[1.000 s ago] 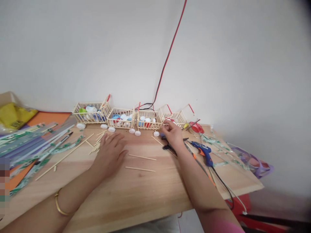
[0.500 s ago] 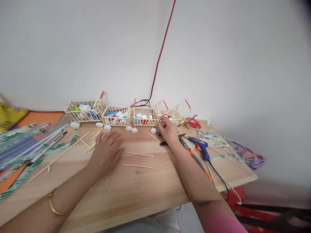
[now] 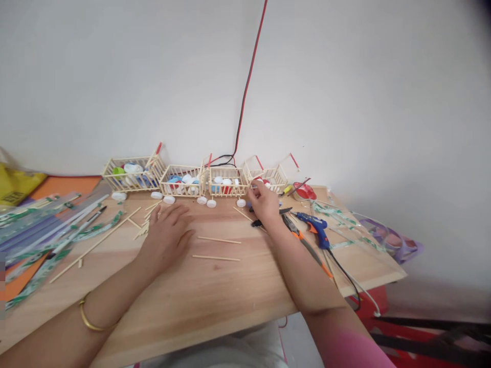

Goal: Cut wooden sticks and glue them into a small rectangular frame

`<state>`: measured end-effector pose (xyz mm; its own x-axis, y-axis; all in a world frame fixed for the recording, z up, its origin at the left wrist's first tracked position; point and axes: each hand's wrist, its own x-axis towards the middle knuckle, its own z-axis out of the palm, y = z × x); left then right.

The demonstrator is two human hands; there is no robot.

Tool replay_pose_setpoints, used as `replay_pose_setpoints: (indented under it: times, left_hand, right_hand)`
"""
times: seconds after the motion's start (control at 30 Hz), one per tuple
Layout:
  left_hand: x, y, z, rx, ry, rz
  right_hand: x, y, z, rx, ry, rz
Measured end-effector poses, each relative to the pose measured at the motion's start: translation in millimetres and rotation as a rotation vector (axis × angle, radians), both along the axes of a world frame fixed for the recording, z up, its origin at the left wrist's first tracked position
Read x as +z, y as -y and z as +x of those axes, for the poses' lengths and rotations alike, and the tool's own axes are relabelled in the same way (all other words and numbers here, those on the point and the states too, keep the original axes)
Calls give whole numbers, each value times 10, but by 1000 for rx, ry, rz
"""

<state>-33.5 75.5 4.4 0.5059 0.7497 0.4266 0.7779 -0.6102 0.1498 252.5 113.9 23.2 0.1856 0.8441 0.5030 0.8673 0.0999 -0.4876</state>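
My left hand [image 3: 166, 237] lies flat on the wooden table [image 3: 215, 296] with its fingers spread, next to loose bamboo sticks [image 3: 143, 230]. My right hand [image 3: 264, 204] reaches to the small stick basket [image 3: 270, 178] at the right end of a row of stick baskets [image 3: 184, 181] along the wall; its fingers are pinched at the basket's front, and what they hold is too small to make out. The baskets hold bottle caps, and white caps [image 3: 169, 199] lie in front of them. Two sticks [image 3: 218, 249] lie between my hands.
A blue glue gun [image 3: 314, 225] with its black cord, orange-handled pliers [image 3: 303, 240] and a red object [image 3: 305, 191] lie right of my right hand. Plastic stick wrappers [image 3: 42, 225] are piled at the left. A red and black cable [image 3: 247, 82] hangs down the wall.
My right hand has stayed at the small basket and my left hand has stayed flat. The camera has shifted a little, sliding the scene left and up.
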Motion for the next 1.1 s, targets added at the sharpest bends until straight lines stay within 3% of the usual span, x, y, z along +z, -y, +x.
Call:
replay_pose_setpoints:
  times: [0.23,0.37,0.47,0.67,0.77,0.97,1.1]
  left_hand:
    - [70,12,5,-7,-15,-23]
    - [63,15,17,-44,-20,-50]
    - [56,18,17,-61,-28,-48]
    - [239,-12,-81,102,24,-40]
    - [331,-75,-176,207,152,12]
    - [352,-164,-267,275,389,135]
    - [343,-141,-240,254,452,156]
  right_hand:
    - [173,130,-25,-38,-114,85]
    - [369,287,-109,26,-133,160]
    - [440,443,-188,93,-107,124]
    - [195,700,-220,250,-9,-1]
    - [107,740,-161,212,-39,5]
    - [191,691,64,17,-175,183]
    - [108,628,192,119,-75,44]
